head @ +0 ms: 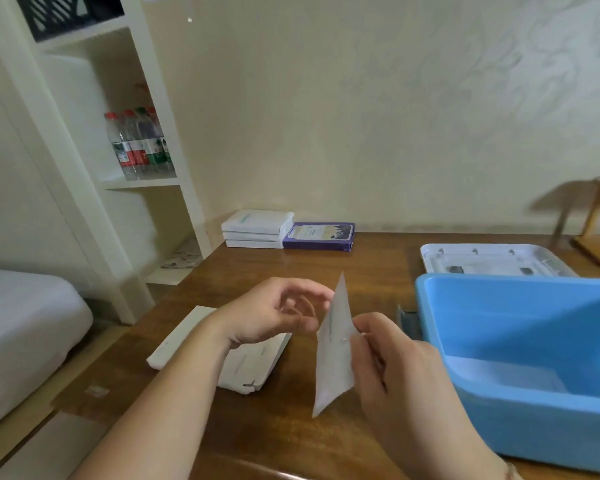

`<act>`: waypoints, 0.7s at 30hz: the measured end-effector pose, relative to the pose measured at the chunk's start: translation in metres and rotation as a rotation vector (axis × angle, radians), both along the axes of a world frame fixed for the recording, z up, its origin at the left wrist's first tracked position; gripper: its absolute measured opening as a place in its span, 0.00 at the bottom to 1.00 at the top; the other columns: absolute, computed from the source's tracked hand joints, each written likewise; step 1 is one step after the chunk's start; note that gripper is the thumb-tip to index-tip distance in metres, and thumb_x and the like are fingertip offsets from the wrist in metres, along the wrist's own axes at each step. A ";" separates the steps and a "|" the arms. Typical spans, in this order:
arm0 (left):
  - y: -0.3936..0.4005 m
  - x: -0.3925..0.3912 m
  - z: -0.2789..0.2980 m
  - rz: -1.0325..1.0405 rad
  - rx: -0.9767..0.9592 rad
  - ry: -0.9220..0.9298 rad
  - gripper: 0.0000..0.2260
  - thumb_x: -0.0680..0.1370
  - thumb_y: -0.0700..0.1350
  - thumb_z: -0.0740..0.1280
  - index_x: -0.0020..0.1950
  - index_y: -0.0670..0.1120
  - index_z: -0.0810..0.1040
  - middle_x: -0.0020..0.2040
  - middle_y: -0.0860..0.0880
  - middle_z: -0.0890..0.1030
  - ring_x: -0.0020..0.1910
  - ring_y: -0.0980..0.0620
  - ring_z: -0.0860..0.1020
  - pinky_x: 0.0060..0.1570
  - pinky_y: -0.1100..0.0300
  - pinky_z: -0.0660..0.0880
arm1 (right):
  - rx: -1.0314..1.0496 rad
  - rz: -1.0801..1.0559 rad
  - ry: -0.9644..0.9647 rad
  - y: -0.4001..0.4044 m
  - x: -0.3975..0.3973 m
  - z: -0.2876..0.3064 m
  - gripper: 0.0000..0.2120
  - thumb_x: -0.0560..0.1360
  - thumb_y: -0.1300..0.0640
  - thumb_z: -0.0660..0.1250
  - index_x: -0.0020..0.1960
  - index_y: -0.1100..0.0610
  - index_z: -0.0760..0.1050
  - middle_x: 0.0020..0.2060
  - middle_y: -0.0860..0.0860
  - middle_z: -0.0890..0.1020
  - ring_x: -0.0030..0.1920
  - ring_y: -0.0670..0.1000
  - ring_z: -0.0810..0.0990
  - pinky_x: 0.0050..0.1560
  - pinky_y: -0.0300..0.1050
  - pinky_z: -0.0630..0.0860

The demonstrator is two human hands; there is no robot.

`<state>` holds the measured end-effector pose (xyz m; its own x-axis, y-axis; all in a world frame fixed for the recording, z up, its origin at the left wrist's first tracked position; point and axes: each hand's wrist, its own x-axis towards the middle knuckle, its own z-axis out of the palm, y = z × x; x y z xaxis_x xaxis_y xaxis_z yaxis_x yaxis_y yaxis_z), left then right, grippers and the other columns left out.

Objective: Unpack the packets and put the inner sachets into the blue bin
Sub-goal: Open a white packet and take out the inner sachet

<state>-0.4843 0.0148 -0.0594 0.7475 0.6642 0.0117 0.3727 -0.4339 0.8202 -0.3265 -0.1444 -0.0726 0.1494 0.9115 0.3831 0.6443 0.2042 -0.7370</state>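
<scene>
My right hand point(392, 368) pinches a white sachet point(333, 358) and holds it upright on edge above the wooden table point(326, 261). My left hand point(274, 313) hovers just left of the sachet's top with its fingers curled and its fingertips near the sachet's edge; whether they touch it I cannot tell. Below my left wrist lies an opened white packet point(243, 365) on the table. The blue bin point(520, 358) stands at the right, with white sachets on its floor. A stack of white packets point(255, 230) and a purple box point(319, 235) sit at the table's far edge.
A white lid point(492, 259) lies behind the blue bin. A white shelf unit with water bottles point(139, 143) stands at the left, a bed point(25, 327) at the near left, and a wooden stool point(589, 216) at the far right by the wall.
</scene>
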 end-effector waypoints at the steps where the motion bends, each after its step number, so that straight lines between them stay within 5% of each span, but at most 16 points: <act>1: 0.000 0.002 0.002 -0.033 0.002 0.003 0.20 0.70 0.56 0.73 0.62 0.58 0.79 0.54 0.52 0.79 0.52 0.53 0.77 0.58 0.48 0.76 | 0.040 0.007 0.016 -0.003 0.000 0.002 0.06 0.80 0.53 0.60 0.47 0.43 0.70 0.29 0.38 0.75 0.36 0.36 0.76 0.33 0.27 0.69; 7: -0.001 0.002 0.008 -0.158 -0.250 -0.187 0.15 0.71 0.55 0.76 0.53 0.48 0.83 0.51 0.47 0.84 0.52 0.48 0.81 0.53 0.51 0.77 | 0.238 -0.017 0.066 -0.013 0.017 0.025 0.08 0.78 0.51 0.61 0.41 0.46 0.75 0.33 0.40 0.82 0.29 0.43 0.76 0.25 0.30 0.66; 10: -0.010 0.014 0.018 -0.071 -0.280 -0.356 0.12 0.69 0.51 0.78 0.48 0.46 0.84 0.49 0.45 0.84 0.48 0.47 0.83 0.46 0.56 0.79 | 0.209 0.030 0.366 -0.017 0.038 0.043 0.06 0.74 0.45 0.66 0.48 0.46 0.76 0.36 0.43 0.85 0.32 0.41 0.81 0.32 0.35 0.77; 13: -0.030 0.039 0.032 0.116 -0.400 -0.584 0.06 0.72 0.41 0.73 0.48 0.44 0.84 0.49 0.43 0.85 0.46 0.46 0.83 0.43 0.55 0.81 | 0.102 0.031 0.587 -0.019 0.063 0.050 0.31 0.61 0.41 0.72 0.62 0.43 0.70 0.43 0.45 0.87 0.42 0.46 0.86 0.42 0.49 0.83; 15: -0.041 0.057 0.036 0.214 -0.467 -0.704 0.12 0.71 0.40 0.70 0.53 0.42 0.82 0.51 0.42 0.85 0.49 0.44 0.83 0.48 0.51 0.82 | 0.003 -0.017 0.578 -0.017 0.075 0.051 0.40 0.59 0.42 0.75 0.69 0.41 0.65 0.44 0.47 0.87 0.43 0.48 0.86 0.46 0.52 0.83; 19: -0.057 0.085 0.036 0.259 -0.479 -0.744 0.16 0.72 0.41 0.71 0.60 0.44 0.80 0.56 0.43 0.84 0.56 0.41 0.81 0.57 0.43 0.77 | -0.073 -0.013 0.540 -0.014 0.101 0.049 0.14 0.74 0.61 0.71 0.59 0.53 0.77 0.40 0.50 0.87 0.41 0.51 0.86 0.42 0.51 0.84; 21: -0.061 0.094 0.034 0.222 -0.473 -0.724 0.16 0.73 0.42 0.72 0.60 0.44 0.80 0.56 0.42 0.83 0.55 0.41 0.81 0.55 0.45 0.77 | -0.059 -0.025 0.470 -0.017 0.114 0.048 0.11 0.76 0.65 0.69 0.55 0.53 0.79 0.39 0.50 0.87 0.40 0.51 0.86 0.40 0.50 0.84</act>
